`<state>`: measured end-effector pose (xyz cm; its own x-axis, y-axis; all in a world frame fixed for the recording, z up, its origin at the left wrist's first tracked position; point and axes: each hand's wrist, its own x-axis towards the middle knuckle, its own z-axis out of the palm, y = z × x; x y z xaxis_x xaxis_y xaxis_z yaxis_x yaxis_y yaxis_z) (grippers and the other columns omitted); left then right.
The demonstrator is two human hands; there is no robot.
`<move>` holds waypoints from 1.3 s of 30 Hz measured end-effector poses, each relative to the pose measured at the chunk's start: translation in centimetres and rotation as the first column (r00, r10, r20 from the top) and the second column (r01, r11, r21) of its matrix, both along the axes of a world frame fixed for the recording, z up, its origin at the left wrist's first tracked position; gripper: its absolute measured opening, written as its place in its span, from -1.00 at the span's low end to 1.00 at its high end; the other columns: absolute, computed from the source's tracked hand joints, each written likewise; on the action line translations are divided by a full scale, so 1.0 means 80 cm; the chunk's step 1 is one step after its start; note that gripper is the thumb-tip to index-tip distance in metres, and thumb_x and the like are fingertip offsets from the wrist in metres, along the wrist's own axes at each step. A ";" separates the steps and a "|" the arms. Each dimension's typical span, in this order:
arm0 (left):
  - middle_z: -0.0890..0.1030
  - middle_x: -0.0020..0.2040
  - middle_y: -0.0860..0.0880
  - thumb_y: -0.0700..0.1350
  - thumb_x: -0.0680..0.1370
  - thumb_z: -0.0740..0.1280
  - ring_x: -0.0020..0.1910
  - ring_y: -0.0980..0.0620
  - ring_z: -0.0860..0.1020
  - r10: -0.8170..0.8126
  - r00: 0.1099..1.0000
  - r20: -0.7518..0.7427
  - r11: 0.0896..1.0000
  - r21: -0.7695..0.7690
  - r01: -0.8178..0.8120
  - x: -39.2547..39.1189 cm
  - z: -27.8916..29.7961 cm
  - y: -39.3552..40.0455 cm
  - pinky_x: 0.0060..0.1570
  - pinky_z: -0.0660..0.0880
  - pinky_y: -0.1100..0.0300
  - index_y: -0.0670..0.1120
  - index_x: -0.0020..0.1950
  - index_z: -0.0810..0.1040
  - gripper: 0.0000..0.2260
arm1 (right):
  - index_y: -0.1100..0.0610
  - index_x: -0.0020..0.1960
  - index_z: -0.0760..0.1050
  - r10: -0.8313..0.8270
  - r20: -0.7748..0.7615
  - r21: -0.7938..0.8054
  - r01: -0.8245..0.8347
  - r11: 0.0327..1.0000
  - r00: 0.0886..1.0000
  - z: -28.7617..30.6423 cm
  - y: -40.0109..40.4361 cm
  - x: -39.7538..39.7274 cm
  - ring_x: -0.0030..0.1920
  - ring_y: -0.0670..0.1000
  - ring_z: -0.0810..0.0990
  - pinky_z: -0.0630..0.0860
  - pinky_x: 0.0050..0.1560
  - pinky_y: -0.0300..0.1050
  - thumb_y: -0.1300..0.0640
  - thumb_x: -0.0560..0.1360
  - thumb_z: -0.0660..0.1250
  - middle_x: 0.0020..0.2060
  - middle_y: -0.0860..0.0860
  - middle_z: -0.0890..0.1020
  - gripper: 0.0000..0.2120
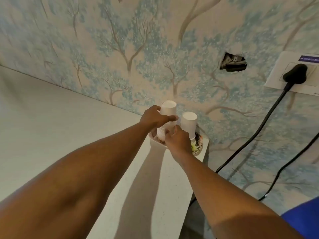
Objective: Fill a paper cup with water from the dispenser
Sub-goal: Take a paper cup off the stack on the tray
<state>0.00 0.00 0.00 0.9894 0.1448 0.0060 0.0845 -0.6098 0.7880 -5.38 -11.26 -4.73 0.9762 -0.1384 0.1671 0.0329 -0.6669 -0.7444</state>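
Two stacks of white paper cups stand upside down on a patterned plate (198, 149) at the far end of a pale counter (51, 118). My left hand (153, 118) grips the upper part of the left stack (168, 108). My right hand (177, 140) holds the lower part of that same stack near its base. The right stack (189, 124) stands untouched just beside my right hand. No water dispenser is in view.
Tree-patterned wallpaper covers the wall behind. A hole (233, 64) in the wall shows at upper right. A white socket (293, 73) holds a black plug, and black cables (259, 135) hang down right of the counter's end. A blue object (305, 218) sits at bottom right.
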 end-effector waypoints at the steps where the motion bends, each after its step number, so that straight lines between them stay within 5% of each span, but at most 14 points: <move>1: 0.58 0.29 -0.05 0.36 0.20 0.52 0.18 -0.07 0.56 -0.005 1.000 -0.004 1.000 0.005 0.005 -0.002 0.002 0.000 0.19 0.51 -0.07 -0.05 0.36 0.46 -0.16 | 0.08 0.07 0.50 0.003 -0.016 0.040 -0.003 0.999 1.000 -0.001 0.000 0.004 0.00 0.15 0.67 0.62 0.02 0.05 -0.07 0.58 0.28 -0.03 0.08 0.69 -0.77; 8: 0.60 0.21 -0.04 0.34 0.26 0.51 0.10 -0.05 0.57 -0.010 1.000 0.008 0.988 0.151 0.009 0.003 -0.001 -0.001 0.14 0.54 -0.05 -0.04 0.33 0.46 -0.22 | 0.06 0.35 0.41 0.019 -0.012 0.133 -0.018 0.991 1.000 -0.005 0.004 0.007 0.12 0.18 0.65 0.62 0.13 0.14 -0.13 0.55 0.32 0.10 0.09 0.68 -0.55; 20: 0.58 0.16 -0.03 0.30 0.28 0.52 0.03 -0.03 0.51 -0.036 0.999 0.029 0.979 0.200 0.029 0.011 0.007 0.000 0.07 0.53 0.01 -0.04 0.33 0.44 -0.26 | 0.06 0.30 0.46 0.010 -0.002 0.226 -0.010 0.974 1.000 -0.005 0.005 0.018 0.20 0.15 0.62 0.54 0.19 0.05 -0.13 0.50 0.40 0.17 0.06 0.66 -0.54; 34: 0.57 0.27 -0.03 0.39 0.26 0.46 0.07 -0.01 0.51 -0.097 0.988 0.120 0.987 0.140 0.080 0.020 0.055 0.010 0.01 0.50 0.06 -0.01 0.40 0.45 -0.18 | 0.10 0.23 0.47 0.010 0.016 0.199 -0.013 0.980 1.000 -0.004 0.004 0.016 0.16 0.15 0.63 0.56 0.12 0.03 -0.09 0.49 0.42 0.15 0.08 0.67 -0.59; 39: 0.61 0.18 0.02 0.33 0.29 0.50 0.03 0.04 0.56 -0.076 0.980 0.182 0.996 -0.036 0.084 0.016 0.083 0.020 -0.15 0.43 0.22 0.01 0.37 0.50 -0.27 | 0.11 0.29 0.41 0.023 0.027 0.202 -0.027 0.979 0.999 0.002 0.004 0.009 0.12 0.17 0.64 0.55 0.03 -0.02 -0.11 0.47 0.42 0.15 0.11 0.66 -0.50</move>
